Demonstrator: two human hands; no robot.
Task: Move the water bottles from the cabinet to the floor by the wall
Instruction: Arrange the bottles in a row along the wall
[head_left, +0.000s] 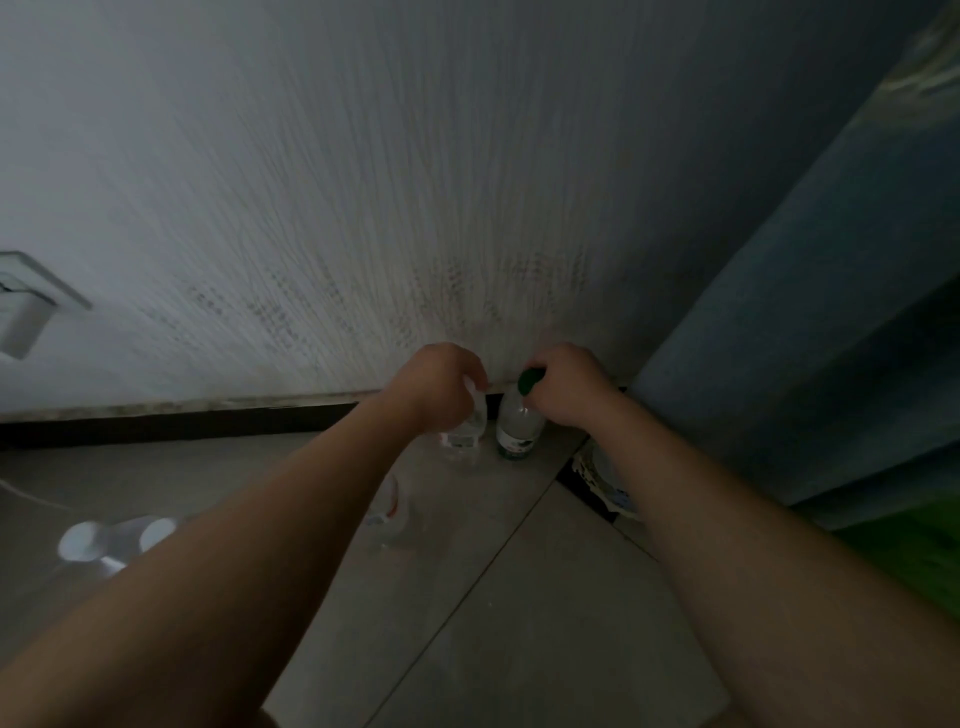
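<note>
My left hand (434, 387) grips a clear bottle (465, 434); at its three o'clock my right hand (563, 387) grips a green-capped bottle (517, 423) by the wall (363, 208).

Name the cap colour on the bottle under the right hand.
Green cap, seen in the head view.

Two clear water bottles stand upright side by side on the floor against the wall: a green-capped bottle (518, 421) and a clear bottle (464, 434) left of it, a third bottle (388, 506) nearer
</note>
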